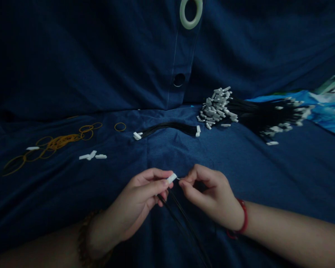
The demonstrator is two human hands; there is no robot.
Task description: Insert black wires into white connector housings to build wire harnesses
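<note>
Between thumb and fingers, my left hand (145, 197) pinches a white plastic connector housing (172, 178). Black wires (184, 219) hang down below that hand toward the bottom edge. Close on its right, my right hand (209, 197) is closed in a pinch on a thin wire end (178, 179), whose small metallic-looking tip points at the housing. Whether the tip has entered the housing is too small to tell. Beyond the hands lies a short bundle of black wires (167, 125) with white connectors at both ends.
Blue cloth (123, 167) covers the work surface and hangs behind it. Yellow rubber bands (63, 142) are piled at left, near several loose white housings (92, 155). A large heap of black cables (251, 111) with white connectors lies at back right, beside bright blue plastic (326, 115).
</note>
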